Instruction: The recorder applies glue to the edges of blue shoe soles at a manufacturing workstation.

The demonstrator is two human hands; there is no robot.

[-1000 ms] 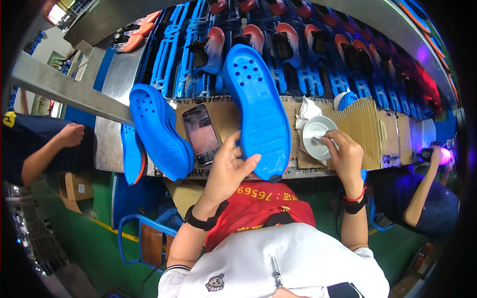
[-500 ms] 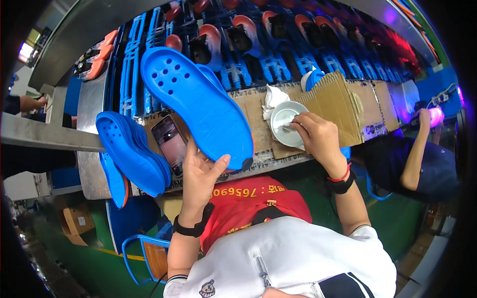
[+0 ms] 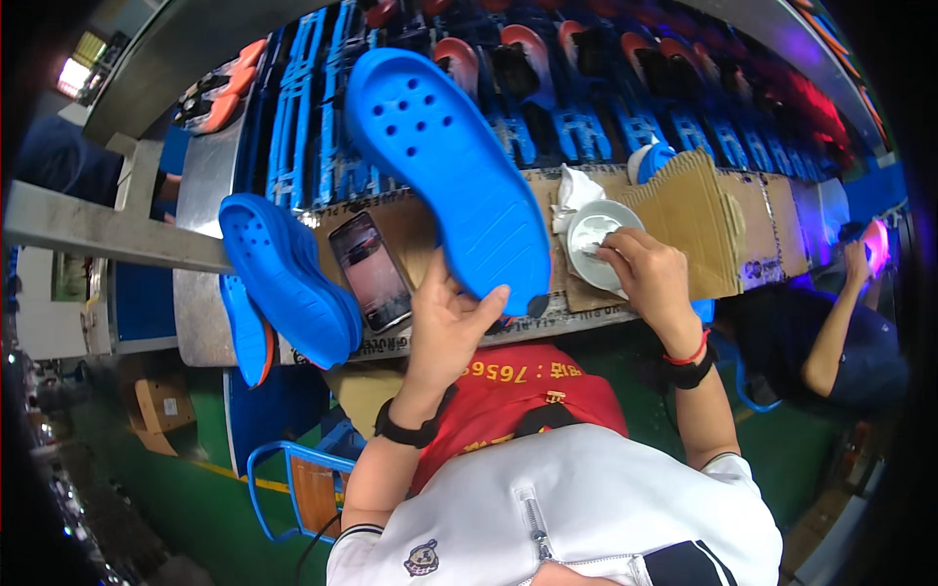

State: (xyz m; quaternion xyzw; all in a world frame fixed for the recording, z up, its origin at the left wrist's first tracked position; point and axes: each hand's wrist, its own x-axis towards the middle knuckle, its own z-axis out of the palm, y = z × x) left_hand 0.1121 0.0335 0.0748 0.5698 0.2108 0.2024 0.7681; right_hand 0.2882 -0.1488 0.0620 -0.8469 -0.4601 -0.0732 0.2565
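Blue sole: one, raised over the desk (image 3: 200,327) at 12 o'clock from the left hand (image 3: 454,317); blue sole (image 3: 449,176) tilted, top toward 11.
Hands: two; the left grips the sole's lower end, while the right hand (image 3: 650,278) has its fingers bunched inside the white bowl (image 3: 577,239); whether they pinch anything, I cannot tell.
Bowl: one, at 4 o'clock from the sole; white crumpled paper (image 3: 578,191) at its 11, torn cardboard (image 3: 689,234) at its 3.
Phone (image 3: 376,278): one, screen lit, at 7 o'clock from the sole.
Sole stack (image 3: 283,283): at 8; at least two, seemingly more.
Writing: yellow characters and digits on the red apron (image 3: 528,396), upside down.
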